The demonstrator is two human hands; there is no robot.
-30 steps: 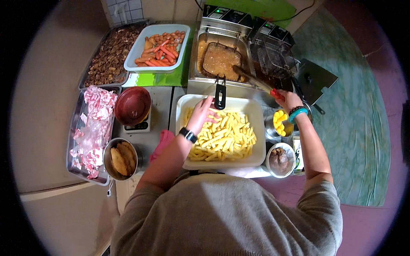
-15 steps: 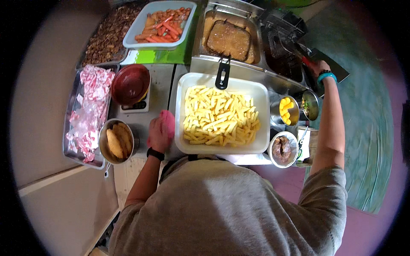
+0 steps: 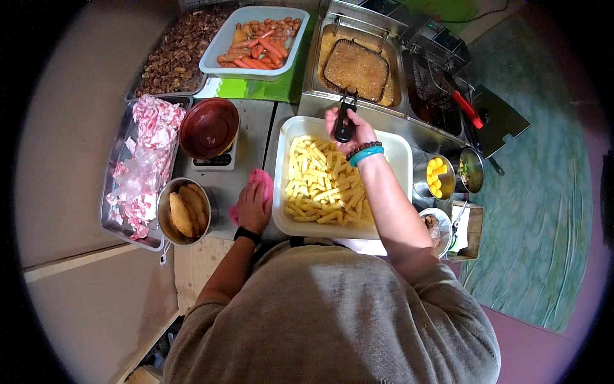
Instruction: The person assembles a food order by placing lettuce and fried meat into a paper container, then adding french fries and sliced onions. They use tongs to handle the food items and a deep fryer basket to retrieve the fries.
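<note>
Your right hand (image 3: 362, 133) is wrapped around the black oblong handle (image 3: 344, 129) of the dark wire-mesh basket (image 3: 330, 83), which sits in the silver metal fryer (image 3: 391, 117). Below lies the white rectangular tub (image 3: 408, 168) of pale-yellow fries (image 3: 318, 185). Well apart, your left hand (image 3: 254, 210) rests on the pink cloth (image 3: 263, 177); whether it grips is unclear.

Right grip (image 3: 361, 134) around black handle (image 3: 344, 131)

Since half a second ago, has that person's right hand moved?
Yes, the right hand moved left along the deep fryer, from beside its right end to the black fry-basket handle.
</note>
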